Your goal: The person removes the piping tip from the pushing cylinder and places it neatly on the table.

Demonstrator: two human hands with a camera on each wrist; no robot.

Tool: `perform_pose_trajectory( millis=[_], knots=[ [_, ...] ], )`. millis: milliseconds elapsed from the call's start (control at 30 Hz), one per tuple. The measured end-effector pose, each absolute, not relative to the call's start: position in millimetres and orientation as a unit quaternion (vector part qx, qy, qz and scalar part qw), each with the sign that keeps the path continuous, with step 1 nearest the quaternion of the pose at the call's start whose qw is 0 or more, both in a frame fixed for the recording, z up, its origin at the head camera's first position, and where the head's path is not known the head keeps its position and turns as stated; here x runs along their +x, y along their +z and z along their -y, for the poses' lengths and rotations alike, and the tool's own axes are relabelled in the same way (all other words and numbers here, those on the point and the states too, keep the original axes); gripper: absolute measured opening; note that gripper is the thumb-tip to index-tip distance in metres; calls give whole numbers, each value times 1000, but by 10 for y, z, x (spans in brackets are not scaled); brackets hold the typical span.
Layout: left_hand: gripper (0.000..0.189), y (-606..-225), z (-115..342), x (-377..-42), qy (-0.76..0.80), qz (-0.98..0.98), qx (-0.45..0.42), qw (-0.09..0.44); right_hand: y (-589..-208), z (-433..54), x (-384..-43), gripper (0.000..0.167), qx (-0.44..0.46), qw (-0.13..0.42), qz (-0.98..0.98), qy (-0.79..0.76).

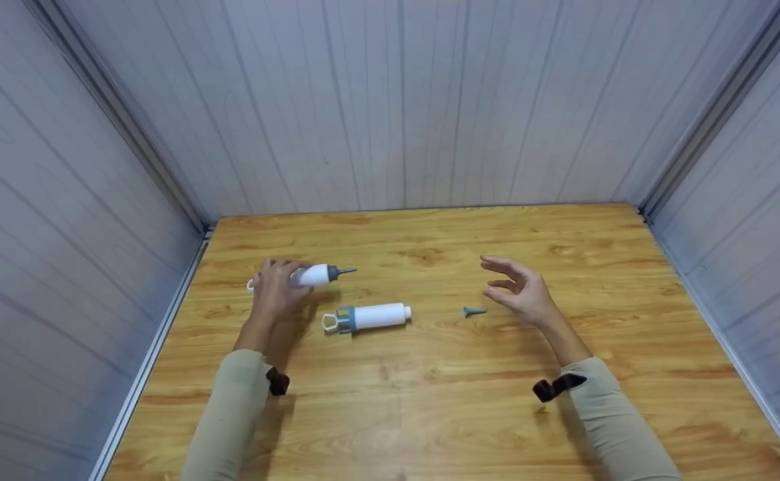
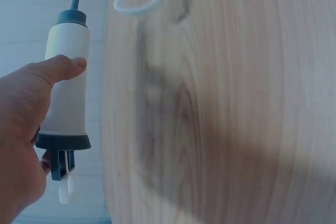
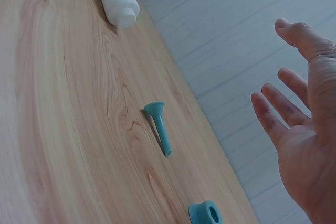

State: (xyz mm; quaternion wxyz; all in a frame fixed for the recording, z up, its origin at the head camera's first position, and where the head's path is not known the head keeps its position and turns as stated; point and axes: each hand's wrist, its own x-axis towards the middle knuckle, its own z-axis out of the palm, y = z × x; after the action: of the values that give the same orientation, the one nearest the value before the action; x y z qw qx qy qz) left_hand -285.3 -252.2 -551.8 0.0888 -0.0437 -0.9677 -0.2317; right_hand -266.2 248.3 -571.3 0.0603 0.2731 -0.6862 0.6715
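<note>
My left hand point(image 1: 275, 284) grips the barrel of a white syringe point(image 1: 312, 274) with a dark grey collar and thin nozzle. In the left wrist view, the thumb point(image 2: 63, 68) lies across the barrel, and a white pull handle point(image 2: 66, 189) sticks out below the flange. A second white syringe point(image 1: 380, 315) with a blue-green flange and white ring handle lies on the table, its tip without a nozzle. To its right is a loose teal nozzle point(image 1: 474, 312). My right hand point(image 1: 527, 294) hovers beside that nozzle, fingers loosely bent and apart, holding nothing.
A teal ring cap point(image 3: 205, 213) lies on the table near the nozzle in the right wrist view; I cannot make it out in the head view. Pale panel walls point(image 1: 403, 107) enclose the wooden table point(image 1: 390, 401) at the back and sides.
</note>
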Motion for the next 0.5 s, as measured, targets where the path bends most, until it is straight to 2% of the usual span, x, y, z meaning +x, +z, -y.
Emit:
perform_pose_trajectory(
  millis=[167,500],
  knots=[
    [46,-5450,2430,-2832,-239,964,-53,102,-5737,-2463,-2678,56,289,65,688,662],
    [45,-5356,2236,-2766,-255,959,-64,102,-5718,-2411,-2599,53,255,77,711,651]
  ],
)
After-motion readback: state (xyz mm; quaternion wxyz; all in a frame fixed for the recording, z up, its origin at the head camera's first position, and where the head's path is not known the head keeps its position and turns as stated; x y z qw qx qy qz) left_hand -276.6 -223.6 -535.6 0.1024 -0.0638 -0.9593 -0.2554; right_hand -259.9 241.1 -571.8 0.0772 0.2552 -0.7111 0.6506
